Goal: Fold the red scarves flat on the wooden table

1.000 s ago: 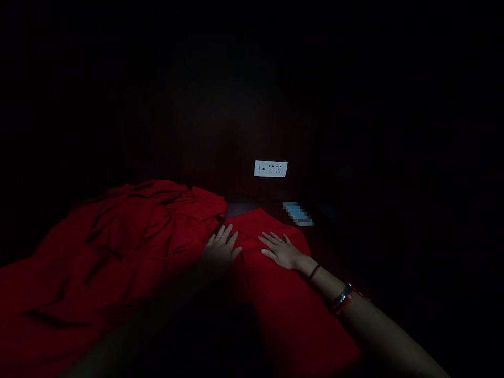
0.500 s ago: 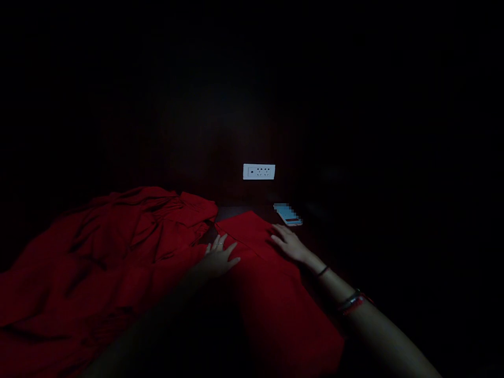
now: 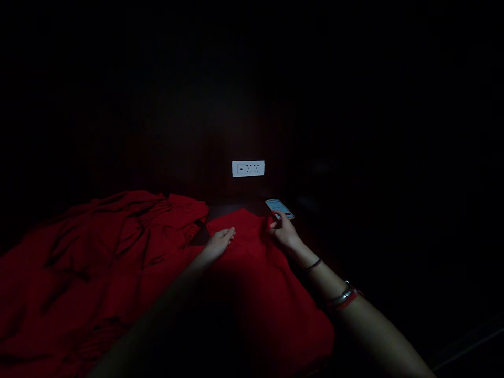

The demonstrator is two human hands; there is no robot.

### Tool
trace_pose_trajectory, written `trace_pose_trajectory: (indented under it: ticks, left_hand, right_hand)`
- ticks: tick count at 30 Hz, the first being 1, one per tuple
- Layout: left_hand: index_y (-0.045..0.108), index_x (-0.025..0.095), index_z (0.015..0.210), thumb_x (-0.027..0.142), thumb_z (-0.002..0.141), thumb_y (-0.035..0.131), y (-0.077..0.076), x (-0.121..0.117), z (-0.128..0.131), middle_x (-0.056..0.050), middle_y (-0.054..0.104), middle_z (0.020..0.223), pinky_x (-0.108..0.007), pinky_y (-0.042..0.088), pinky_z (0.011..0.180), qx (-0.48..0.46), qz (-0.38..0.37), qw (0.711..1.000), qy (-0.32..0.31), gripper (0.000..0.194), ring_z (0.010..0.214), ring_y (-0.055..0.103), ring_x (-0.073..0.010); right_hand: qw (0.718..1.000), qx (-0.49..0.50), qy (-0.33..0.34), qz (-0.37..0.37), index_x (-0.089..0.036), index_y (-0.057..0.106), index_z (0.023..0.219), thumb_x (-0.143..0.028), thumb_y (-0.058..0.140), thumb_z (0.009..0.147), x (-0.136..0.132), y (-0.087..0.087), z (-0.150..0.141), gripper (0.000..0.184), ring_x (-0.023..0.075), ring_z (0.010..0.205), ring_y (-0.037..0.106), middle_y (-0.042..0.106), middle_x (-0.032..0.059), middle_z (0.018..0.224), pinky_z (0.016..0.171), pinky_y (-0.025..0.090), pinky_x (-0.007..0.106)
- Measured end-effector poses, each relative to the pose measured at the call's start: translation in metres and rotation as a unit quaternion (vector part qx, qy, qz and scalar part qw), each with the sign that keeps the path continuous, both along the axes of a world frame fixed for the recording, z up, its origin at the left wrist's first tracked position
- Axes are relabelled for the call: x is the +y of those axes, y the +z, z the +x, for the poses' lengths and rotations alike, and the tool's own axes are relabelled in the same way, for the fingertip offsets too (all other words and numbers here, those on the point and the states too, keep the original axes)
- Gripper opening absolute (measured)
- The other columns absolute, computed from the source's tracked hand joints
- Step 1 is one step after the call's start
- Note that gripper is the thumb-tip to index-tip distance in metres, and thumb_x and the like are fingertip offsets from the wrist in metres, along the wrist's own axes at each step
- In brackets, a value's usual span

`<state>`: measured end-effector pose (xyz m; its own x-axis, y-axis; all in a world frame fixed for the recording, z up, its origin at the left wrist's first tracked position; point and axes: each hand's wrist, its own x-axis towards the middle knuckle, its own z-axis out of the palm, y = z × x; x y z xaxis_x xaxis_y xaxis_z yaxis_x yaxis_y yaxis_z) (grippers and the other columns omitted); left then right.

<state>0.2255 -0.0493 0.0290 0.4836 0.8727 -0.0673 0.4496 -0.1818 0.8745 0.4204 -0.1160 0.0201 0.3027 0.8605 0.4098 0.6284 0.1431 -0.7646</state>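
Red cloth [image 3: 271, 294] lies spread in front of me, with a flat folded-looking panel under my hands and a seam or edge line across it. My right hand [image 3: 285, 231] pinches the panel's right edge, which is lifted a little between thumb and fingers. My left hand [image 3: 221, 242] rests at the panel's left side, fingers pressed together at the seam line; the cloth at its fingertips is partly hidden. Just beyond my right hand lies a phone [image 3: 279, 206] with a lit screen.
A crumpled heap of the red fabric [image 3: 118, 236] fills the left side. On the dark wall behind is a white socket plate [image 3: 248, 168]. The surroundings are very dark, and the surface's edges are hard to make out.
My left hand's spread fingers have drawn together. My right hand has gone from lying flat to pinching and raising the cloth's right edge. The view has shifted slightly.
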Motion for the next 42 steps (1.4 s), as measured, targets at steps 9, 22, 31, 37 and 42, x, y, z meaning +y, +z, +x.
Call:
trace_pose_trajectory:
  ticks: [9, 22, 31, 37, 42]
  left_hand:
    - [0.03, 0.02, 0.116, 0.052, 0.076, 0.04, 0.011, -0.016, 0.005, -0.013, 0.047, 0.116, -0.018, 0.045, 0.059, -0.101, -0.199, 0.974, 0.041, 0.052, 0.081, 0.06, -0.0126]
    - [0.046, 0.017, 0.09, 0.051, 0.073, 0.043, 0.017, -0.033, 0.024, -0.005, 0.059, 0.094, -0.012, 0.027, 0.037, -0.02, -0.105, 0.994, 0.003, 0.038, 0.074, 0.06, -0.0125]
    - [0.041, 0.017, 0.066, 0.012, 0.067, 0.047, 0.003, -0.024, 0.022, 0.005, 0.05, 0.057, -0.013, 0.025, 0.035, -0.063, -0.098, 0.988, 0.104, 0.008, 0.045, 0.051, -0.0048]
    - [0.042, 0.017, 0.066, 0.013, 0.062, 0.049, 0.005, -0.023, 0.001, 0.008, 0.043, 0.047, -0.011, 0.03, 0.035, -0.106, -0.068, 0.985, 0.116, 0.009, 0.04, 0.046, -0.0041]
    - [0.045, 0.017, 0.07, 0.018, 0.055, 0.052, 0.007, -0.021, -0.022, 0.01, 0.04, 0.045, -0.012, 0.032, 0.035, -0.15, -0.058, 0.979, 0.124, 0.016, 0.036, 0.042, -0.0038]
  right_hand:
    - [0.957, 0.283, 0.026, -0.066, -0.021, 0.039, 0.098, -0.006, 0.036, 0.061, -0.004, 0.011, -0.053, 0.04, 0.0099, 0.058, 0.055, 0.047, -0.0034, 0.07, 0.05, 0.047, 0.024]
    - [0.98, -0.163, 0.044, -0.109, -0.017, 0.058, 0.096, -0.012, 0.045, 0.07, -0.049, 0.005, -0.046, 0.03, 0.0175, 0.082, 0.057, 0.063, 0.0066, 0.094, 0.074, 0.041, 0.026]
    - [0.992, -0.078, 0.07, -0.075, -0.016, 0.062, 0.091, -0.013, 0.042, 0.073, -0.051, 0.003, -0.031, 0.027, 0.0161, 0.084, 0.057, 0.064, 0.0059, 0.092, 0.075, 0.042, 0.027]
    - [0.978, -0.036, 0.151, -0.142, -0.012, 0.058, 0.095, -0.006, 0.049, 0.066, -0.003, 0.006, 0.009, 0.031, 0.0099, 0.068, 0.052, 0.06, 0.003, 0.083, 0.066, 0.041, 0.024]
    - [0.901, 0.073, 0.363, -0.226, -0.013, 0.055, 0.089, -0.009, 0.057, 0.063, 0.035, -0.006, -0.007, 0.027, 0.0052, 0.058, 0.045, 0.053, -0.003, 0.069, 0.052, 0.035, 0.016]
